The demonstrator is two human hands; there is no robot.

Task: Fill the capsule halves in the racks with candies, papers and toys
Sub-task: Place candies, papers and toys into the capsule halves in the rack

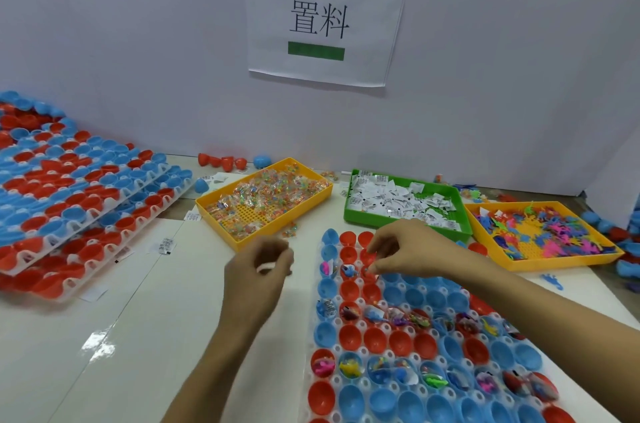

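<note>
Fingertips of the right hand [412,251] are drawn together over a red capsule half [367,256] near the far end of the white rack [363,351], seemingly pinching something too small to make out. The left hand [258,275] hovers just left of the rack above the pale table [104,336]; its fingers are curled inward, but motion blur hides whether they hold anything. Around the right hand, the rack holds red and blue capsule halves in rows. Some rows are bare, while others already contain bits of colored toys, wrapped candy and folded paper. Beyond the hands sit three trays side by side. A yellow tray [221,221] on the left holds wrapped candies [273,188]. A green tray [349,211] in the middle holds white paper slips [401,201]. Another yellow tray [554,263] on the right holds small plastic toys [554,232] in pink, blue and green. At far left a stack of racks [69,194] with red and blue halves leans against the wall. Loose capsule halves [223,161] lie at the wall's foot, and a paper sign [322,20] hangs above.
</note>
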